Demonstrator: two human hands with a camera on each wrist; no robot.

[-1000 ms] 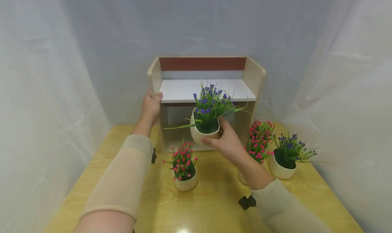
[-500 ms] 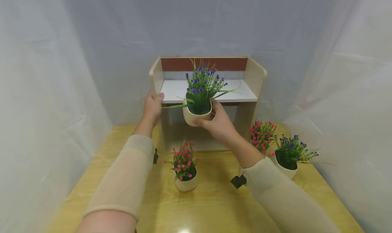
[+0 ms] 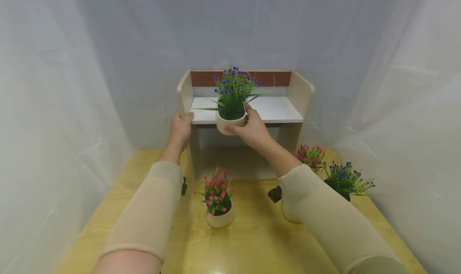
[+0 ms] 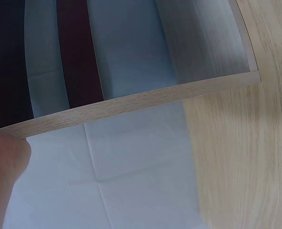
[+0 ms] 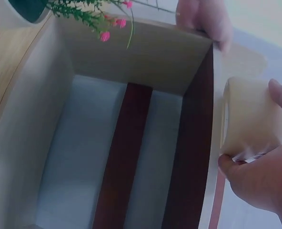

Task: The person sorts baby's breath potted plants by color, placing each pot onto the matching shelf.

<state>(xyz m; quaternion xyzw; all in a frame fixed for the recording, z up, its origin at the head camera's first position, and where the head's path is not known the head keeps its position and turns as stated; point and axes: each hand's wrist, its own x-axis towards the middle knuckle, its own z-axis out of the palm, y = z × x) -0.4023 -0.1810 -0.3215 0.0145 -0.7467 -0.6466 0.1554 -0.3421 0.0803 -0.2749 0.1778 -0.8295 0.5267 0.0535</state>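
My right hand point(image 3: 255, 131) holds a white flowerpot point(image 3: 222, 124) with purple artificial flowers point(image 3: 232, 86), thumb across its front and fingers behind. The pot is upright at the front edge of the small desktop shelf's white upper board point(image 3: 277, 110). In the right wrist view, the pot point(image 5: 250, 114) lies right beside that board's edge, its flowers hidden. My left hand point(image 3: 181, 128) grips the shelf's left side panel point(image 3: 185, 92), thumb by the upper board's front corner. The left wrist view shows this hand point(image 4: 5, 164) at the panel's front edge point(image 4: 131, 102).
A pot of pink flowers point(image 3: 219, 218) stands on the wooden table point(image 3: 230, 250) before the shelf. To the right, more pink flowers point(image 3: 310, 158) and another purple-flowered plant point(image 3: 343, 176) are partly behind my right sleeve point(image 3: 324, 210). Pale sheeting point(image 3: 230, 26) surrounds the table.
My right hand has raised the purple-flowered pot and carried it forward and slightly left, from before the lower compartment to the upper board's edge. My left hand has kept its grip on the panel.
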